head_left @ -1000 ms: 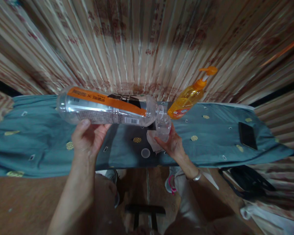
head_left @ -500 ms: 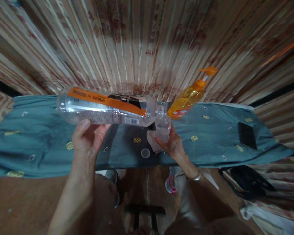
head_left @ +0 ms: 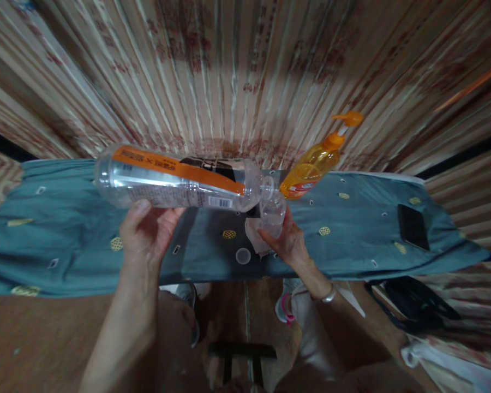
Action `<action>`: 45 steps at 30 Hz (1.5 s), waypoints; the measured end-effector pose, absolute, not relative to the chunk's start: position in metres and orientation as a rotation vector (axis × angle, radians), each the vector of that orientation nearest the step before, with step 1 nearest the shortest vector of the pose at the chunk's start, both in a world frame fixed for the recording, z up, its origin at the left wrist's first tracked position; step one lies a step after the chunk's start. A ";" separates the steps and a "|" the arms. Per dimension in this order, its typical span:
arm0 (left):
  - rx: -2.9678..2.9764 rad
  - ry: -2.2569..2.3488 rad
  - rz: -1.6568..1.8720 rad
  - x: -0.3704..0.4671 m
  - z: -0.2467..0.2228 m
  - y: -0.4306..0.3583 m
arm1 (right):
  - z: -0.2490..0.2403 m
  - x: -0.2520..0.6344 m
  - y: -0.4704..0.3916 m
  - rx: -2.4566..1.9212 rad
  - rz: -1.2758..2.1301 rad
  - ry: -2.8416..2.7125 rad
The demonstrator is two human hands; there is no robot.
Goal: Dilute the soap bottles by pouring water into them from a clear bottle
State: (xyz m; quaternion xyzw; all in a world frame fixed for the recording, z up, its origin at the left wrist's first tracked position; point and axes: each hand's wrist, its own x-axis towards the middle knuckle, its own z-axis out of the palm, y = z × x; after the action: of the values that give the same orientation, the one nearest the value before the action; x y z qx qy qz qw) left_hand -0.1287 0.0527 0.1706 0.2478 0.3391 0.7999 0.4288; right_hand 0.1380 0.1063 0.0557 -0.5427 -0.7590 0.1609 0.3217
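My left hand (head_left: 149,226) is closed around the underside of a large clear plastic bottle (head_left: 175,177) with an orange and silver label. The bottle lies nearly level, its open neck pointing right. Its mouth is at the top of a small clear plastic bottle (head_left: 273,215), which my right hand (head_left: 288,237) grips upright from the right. Some clear liquid seems to show inside the small bottle. Just behind it stands a pump bottle (head_left: 311,166) of yellow-orange liquid with an orange pump. A small round translucent cap (head_left: 243,256) and a pale tissue-like piece (head_left: 253,234) lie nearby on the cloth.
A teal cloth with pineapple prints (head_left: 352,240) covers the narrow table. A black phone (head_left: 413,226) lies at its right end. Pleated curtains (head_left: 229,71) hang close behind and on the right. A dark bag (head_left: 417,303) is on the lower right.
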 end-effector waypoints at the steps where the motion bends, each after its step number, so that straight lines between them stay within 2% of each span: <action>1: 0.610 0.849 2.003 -0.128 0.171 0.053 | 0.055 0.138 0.106 -1.422 0.414 -1.995; 45: 0.601 0.856 2.009 -0.125 0.174 0.053 | 0.051 0.140 0.108 -1.424 0.404 -1.990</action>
State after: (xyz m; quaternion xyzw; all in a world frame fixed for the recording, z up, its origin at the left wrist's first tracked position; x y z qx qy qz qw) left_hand -0.1249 0.0532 0.1743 0.2404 0.3422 0.8032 0.4242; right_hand 0.1401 0.1078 0.0507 -0.5431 -0.7588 0.1540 0.3249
